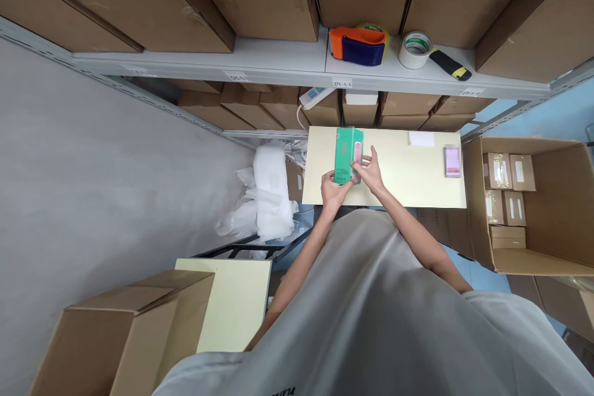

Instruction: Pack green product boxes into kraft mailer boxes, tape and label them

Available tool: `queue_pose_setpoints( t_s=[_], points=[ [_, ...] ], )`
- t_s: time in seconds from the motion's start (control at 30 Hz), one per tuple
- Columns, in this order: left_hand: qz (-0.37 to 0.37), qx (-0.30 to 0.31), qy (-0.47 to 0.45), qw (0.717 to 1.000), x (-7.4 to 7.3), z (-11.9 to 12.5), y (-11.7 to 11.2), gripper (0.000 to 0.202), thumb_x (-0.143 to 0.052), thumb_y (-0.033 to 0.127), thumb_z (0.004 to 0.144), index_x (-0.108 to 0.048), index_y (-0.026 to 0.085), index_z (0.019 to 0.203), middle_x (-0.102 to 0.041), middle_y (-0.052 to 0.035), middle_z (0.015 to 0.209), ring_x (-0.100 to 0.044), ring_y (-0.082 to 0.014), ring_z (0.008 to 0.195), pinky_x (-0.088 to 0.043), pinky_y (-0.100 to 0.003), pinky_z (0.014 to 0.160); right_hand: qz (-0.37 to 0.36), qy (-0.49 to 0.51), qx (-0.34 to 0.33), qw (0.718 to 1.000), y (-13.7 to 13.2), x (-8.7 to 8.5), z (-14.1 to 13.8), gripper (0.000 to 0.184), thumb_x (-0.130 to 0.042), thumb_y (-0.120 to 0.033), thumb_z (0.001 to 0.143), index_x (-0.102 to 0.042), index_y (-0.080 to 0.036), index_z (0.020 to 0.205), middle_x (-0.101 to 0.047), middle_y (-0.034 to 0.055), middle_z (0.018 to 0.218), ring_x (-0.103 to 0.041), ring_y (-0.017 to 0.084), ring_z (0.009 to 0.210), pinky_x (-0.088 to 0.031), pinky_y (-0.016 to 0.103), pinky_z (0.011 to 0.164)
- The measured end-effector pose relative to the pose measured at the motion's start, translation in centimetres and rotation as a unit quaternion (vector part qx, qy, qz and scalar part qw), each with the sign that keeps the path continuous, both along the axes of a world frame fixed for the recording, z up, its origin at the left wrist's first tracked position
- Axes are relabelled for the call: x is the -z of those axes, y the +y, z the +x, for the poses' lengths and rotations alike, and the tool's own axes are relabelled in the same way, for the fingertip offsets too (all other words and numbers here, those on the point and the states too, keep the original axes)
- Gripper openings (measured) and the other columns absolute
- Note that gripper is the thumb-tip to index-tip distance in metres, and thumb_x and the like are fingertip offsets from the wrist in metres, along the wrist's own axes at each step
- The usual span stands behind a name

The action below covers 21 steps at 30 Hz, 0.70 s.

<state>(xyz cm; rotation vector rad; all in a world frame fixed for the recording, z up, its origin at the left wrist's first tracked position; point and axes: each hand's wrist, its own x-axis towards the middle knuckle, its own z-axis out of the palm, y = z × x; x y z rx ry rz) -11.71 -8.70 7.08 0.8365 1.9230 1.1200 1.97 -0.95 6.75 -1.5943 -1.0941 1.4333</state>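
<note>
Head view: the left hand (331, 195) is gripping the green printed box (343, 151) by its near end over the table (408, 179); the loosely open right hand (370, 175) is touching its pink-marked side. Handling is underway, unfinished.

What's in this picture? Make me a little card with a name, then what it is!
Left hand: holding the green box by its near end
Right hand: thumb on the green box, index finger sticking out
Table: pale yellow, with a white card on it
Shelf: white tape roll, black-and-yellow tool
Big carton: small brown boxes inside
</note>
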Motion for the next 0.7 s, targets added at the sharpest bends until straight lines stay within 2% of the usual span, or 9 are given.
queue_pose_setpoints(
  t_s=[0.1,0.17,0.27,0.37,0.43,0.57,0.7],
  points=[
    [-0.001,0.008,0.024,1.0,-0.7,1.0,0.0,0.065,-0.105,0.023,0.062,-0.071,0.019,0.118,-0.07,-0.013,0.128,-0.073,-0.0314,0.121,-0.061,-0.046,0.111,-0.006,-0.017,0.009,1.0,0.3,0.7,0.1,0.137,-0.092,-0.053,0.077,-0.017,-0.024,0.188,-0.072,0.0169,0.15,-0.077,0.035,0.128,-0.063,0.053,0.117],
    [0.005,0.018,-0.012,1.0,-1.2,1.0,0.1,0.072,-0.107,0.023,0.059,-0.07,0.019,0.119,-0.069,-0.014,0.131,-0.071,-0.0322,0.126,-0.06,-0.046,0.113,-0.008,-0.012,0.012,1.0,0.6,1.2,0.8,0.135,-0.09,-0.053,0.078,-0.017,-0.022,0.187,-0.076,0.0157,0.142,-0.078,0.034,0.125,-0.063,0.053,0.116],
    [-0.037,0.007,-0.179,0.983,-1.6,-0.2,0.3,0.073,-0.108,0.028,0.063,-0.067,0.02,0.123,-0.072,-0.0151,0.134,-0.073,-0.0314,0.129,-0.061,-0.048,0.114,-0.018,0.029,0.015,0.999,0.8,1.6,1.9,0.133,-0.089,-0.053,0.077,-0.02,-0.021,0.187,-0.078,0.0141,0.135,-0.079,0.033,0.121,-0.066,0.052,0.111],
    [-0.091,0.025,-0.353,0.931,-1.6,-1.8,0.2,0.064,-0.106,0.034,0.069,-0.071,0.02,0.121,-0.078,-0.0154,0.13,-0.075,-0.0325,0.13,-0.063,-0.053,0.113,-0.04,0.085,0.013,0.996,0.8,1.6,2.5,0.133,-0.09,-0.048,0.074,-0.024,-0.02,0.186,-0.08,0.0125,0.13,-0.079,0.032,0.121,-0.065,0.052,0.114],
    [-0.098,0.053,-0.407,0.907,-1.6,-2.5,0.0,0.057,-0.106,0.034,0.065,-0.076,0.019,0.112,-0.082,-0.0145,0.125,-0.077,-0.0328,0.129,-0.063,-0.054,0.114,-0.044,0.113,0.003,0.993,0.8,1.4,2.6,0.129,-0.091,-0.046,0.074,-0.029,-0.022,0.185,-0.081,0.0105,0.128,-0.078,0.032,0.123,-0.063,0.053,0.118],
    [-0.09,0.067,-0.436,0.893,-1.5,-2.1,0.1,0.046,-0.105,0.034,0.059,-0.081,0.018,0.095,-0.086,-0.0123,0.114,-0.081,-0.029,0.116,-0.063,-0.046,0.114,-0.046,0.136,-0.029,0.989,0.9,1.0,2.7,0.126,-0.091,-0.05,0.076,-0.031,-0.025,0.185,-0.082,0.0098,0.131,-0.078,0.031,0.125,-0.06,0.054,0.123],
    [-0.081,0.031,-0.378,0.922,-1.5,-0.9,0.8,0.045,-0.103,0.031,0.061,-0.081,0.017,0.099,-0.087,-0.0112,0.107,-0.081,-0.027,0.109,-0.064,-0.043,0.107,-0.061,0.119,-0.038,0.99,1.3,0.5,2.8,0.133,-0.092,-0.054,0.076,-0.025,-0.026,0.187,-0.075,0.0145,0.149,-0.077,0.032,0.131,-0.06,0.055,0.125]
  ],
)
